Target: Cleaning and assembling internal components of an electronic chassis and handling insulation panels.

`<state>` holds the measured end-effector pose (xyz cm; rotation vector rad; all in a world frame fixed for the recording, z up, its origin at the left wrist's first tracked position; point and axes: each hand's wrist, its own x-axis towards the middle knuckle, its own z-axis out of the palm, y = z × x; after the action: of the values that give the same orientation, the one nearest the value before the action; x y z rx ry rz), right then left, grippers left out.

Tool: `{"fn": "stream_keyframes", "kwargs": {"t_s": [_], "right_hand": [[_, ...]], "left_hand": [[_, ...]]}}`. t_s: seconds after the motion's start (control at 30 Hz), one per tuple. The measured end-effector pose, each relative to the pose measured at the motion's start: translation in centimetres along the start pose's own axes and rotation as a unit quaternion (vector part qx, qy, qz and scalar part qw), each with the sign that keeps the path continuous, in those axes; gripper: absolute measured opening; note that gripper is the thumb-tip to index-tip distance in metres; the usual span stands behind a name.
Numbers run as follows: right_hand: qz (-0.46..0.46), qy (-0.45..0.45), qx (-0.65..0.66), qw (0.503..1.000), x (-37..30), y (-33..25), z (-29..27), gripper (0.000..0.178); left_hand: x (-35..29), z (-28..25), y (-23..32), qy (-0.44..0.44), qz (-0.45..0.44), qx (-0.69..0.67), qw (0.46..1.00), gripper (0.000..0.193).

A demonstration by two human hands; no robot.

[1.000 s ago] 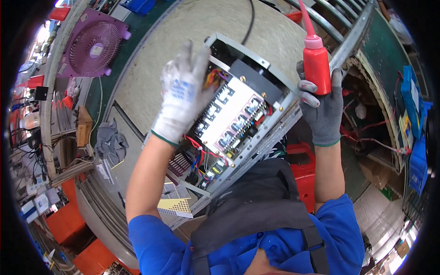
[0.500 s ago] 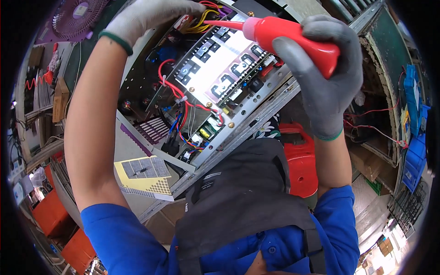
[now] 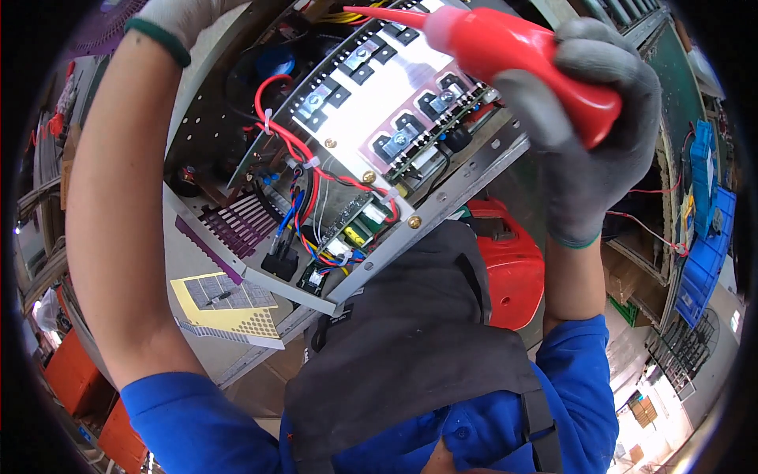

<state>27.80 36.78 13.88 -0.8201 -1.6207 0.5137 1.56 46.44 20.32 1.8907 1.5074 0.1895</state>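
Observation:
My right hand, in a grey-coated glove, grips a red squeeze bottle with a long thin nozzle. The bottle lies nearly level, its tip pointing left above an opened electronic unit. Inside the unit are a bright metal plate with several black components, circuit boards and red wires. A bundle of yellow wires shows near the nozzle tip. At the unit's far left side is my left hand, in a white glove with a green cuff; its fingers are cut off by the upper edge.
A yellow-and-grey printed sheet lies on the worktop by the unit's near left corner. Beneath the bench edge stands a red plastic stool. Blue bins are at the right, orange boxes at the lower left.
The view has shifted, so the unit appears larger and closer. My left hand has moved up and left, its fingers leaving the picture. The bottle stays in my right hand, slightly farther right.

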Motion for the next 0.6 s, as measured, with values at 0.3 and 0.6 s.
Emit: {"fn": "stream_keyframes", "kwargs": {"t_s": [0.3,0.6], "right_hand": [[-0.286,-0.038,0.041,0.957,1.3,3.7,6.1,0.030],[-0.268,0.032,0.115,0.956,1.2,2.4,7.7,0.029]], "left_hand": [[1.5,0.1,-1.1,-0.046,-0.027,-0.079,0.995,0.029],[1.2,0.2,-1.3,-0.027,-0.027,-0.088,0.995,0.030]]}}
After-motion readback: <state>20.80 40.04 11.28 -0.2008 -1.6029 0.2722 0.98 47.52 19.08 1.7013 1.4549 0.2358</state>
